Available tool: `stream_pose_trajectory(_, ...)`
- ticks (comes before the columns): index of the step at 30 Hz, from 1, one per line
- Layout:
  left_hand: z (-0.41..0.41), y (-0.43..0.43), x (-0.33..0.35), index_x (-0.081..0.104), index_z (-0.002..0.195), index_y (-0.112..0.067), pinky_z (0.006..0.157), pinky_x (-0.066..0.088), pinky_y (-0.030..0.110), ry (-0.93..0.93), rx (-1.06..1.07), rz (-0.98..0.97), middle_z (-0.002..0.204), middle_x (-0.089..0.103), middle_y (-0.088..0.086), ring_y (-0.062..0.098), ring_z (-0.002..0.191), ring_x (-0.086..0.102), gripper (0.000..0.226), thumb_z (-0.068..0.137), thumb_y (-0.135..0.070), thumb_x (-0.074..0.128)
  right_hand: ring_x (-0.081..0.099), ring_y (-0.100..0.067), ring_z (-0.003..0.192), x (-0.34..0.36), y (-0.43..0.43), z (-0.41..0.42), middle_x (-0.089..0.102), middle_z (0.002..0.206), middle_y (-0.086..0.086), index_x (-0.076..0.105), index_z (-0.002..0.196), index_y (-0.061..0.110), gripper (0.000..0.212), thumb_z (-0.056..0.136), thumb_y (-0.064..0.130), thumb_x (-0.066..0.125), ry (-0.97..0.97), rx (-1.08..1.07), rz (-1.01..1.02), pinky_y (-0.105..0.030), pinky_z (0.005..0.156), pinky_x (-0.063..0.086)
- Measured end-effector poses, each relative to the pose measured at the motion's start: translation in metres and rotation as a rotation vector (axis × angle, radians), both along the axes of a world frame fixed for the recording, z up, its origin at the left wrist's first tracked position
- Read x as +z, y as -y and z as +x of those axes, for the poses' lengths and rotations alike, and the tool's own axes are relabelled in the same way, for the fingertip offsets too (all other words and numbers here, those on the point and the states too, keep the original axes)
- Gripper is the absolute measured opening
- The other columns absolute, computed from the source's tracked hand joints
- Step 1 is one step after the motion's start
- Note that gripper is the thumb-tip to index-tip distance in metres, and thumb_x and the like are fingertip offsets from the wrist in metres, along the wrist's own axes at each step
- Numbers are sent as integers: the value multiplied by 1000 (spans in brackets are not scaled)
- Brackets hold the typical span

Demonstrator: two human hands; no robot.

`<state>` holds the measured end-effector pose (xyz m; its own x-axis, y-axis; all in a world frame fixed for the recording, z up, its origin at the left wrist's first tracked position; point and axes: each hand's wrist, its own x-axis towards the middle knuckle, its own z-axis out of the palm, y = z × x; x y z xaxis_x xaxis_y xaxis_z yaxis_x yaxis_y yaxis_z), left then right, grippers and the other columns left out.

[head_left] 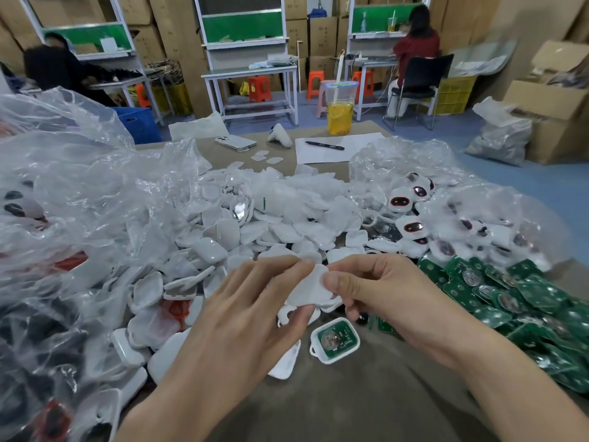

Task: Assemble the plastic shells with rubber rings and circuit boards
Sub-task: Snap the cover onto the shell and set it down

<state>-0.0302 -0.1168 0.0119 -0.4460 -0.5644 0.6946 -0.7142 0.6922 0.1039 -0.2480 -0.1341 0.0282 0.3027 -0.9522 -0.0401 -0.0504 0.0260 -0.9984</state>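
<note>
Hands meet over the surface point(366, 406): left hand point(251, 301) and right hand point(376, 291) both pinch a white shell point(307, 288). One shell with board point(334, 341) lies finished just below; heaps of loose shells point(255, 231) and green boards point(516, 301) remain.

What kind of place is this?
Most likely a small electronics assembly workshop: heaps of white plastic shells and green circuit boards cover the table, with workbenches and stacked cardboard cartons behind.
</note>
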Motion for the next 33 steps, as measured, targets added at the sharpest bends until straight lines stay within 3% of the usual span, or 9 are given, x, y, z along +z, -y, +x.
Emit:
stream_pose_trajectory(3,1,-8,2,64,123,-23,92,43,22,-64,21,113,118,62,-14,12,106,59,35,94,-41,61,62,-10,62,1,-4,-4,72,75,4,78,98,32,36,71,55,78,-69,0,-87,-21,65,52)
stream_pose_trajectory(6,7,-18,-3,67,109,-31,91,42,18,-121,25,245,114,63,-23,3,108,58,27,91,-49,59,68,-6,75,0,-10,-23,74,93,15,70,106,49,27,83,64,65,-326,-93,-305,-27,73,55)
stream_pose_trajectory(8,10,-23,-9,69,105,-35,88,44,20,-81,16,288,111,64,-25,0,107,58,26,89,-52,59,67,0,91,-1,-14,-39,70,103,24,64,111,56,33,82,70,59,-467,-69,-390,-25,78,51)
stream_pose_trajectory(12,3,-22,-16,71,103,-33,86,47,25,-23,-14,306,111,66,-24,2,104,62,27,90,-52,58,38,12,125,-9,-14,-46,50,122,43,42,129,65,56,77,84,51,-815,144,-532,-17,92,40)
stream_pose_trajectory(15,-4,-19,-19,69,103,-33,87,46,28,27,-20,297,111,65,-24,2,103,62,25,92,-51,57,22,17,128,-14,-11,-41,38,126,49,26,140,63,74,74,91,44,-972,246,-609,-7,104,18)
stream_pose_trajectory(20,-10,-16,-24,67,103,-33,89,45,28,61,-33,262,111,67,-21,4,104,62,24,92,-52,56,15,19,124,-16,-12,-40,26,114,59,15,144,57,71,82,84,36,-1038,283,-646,-1,103,9)
stream_pose_trajectory(26,-11,-15,-24,67,105,-36,89,45,28,85,-52,277,112,66,-21,4,104,62,25,92,-55,56,26,11,123,-17,-13,-36,43,126,38,23,145,53,66,86,78,39,-1033,281,-649,-12,101,26)
stream_pose_trajectory(33,-13,-16,-24,73,104,-35,84,46,30,121,-29,300,110,67,-21,8,101,65,28,91,-53,56,33,8,118,-18,-16,-34,47,121,32,37,141,50,59,89,77,39,-1030,270,-657,-14,98,30)
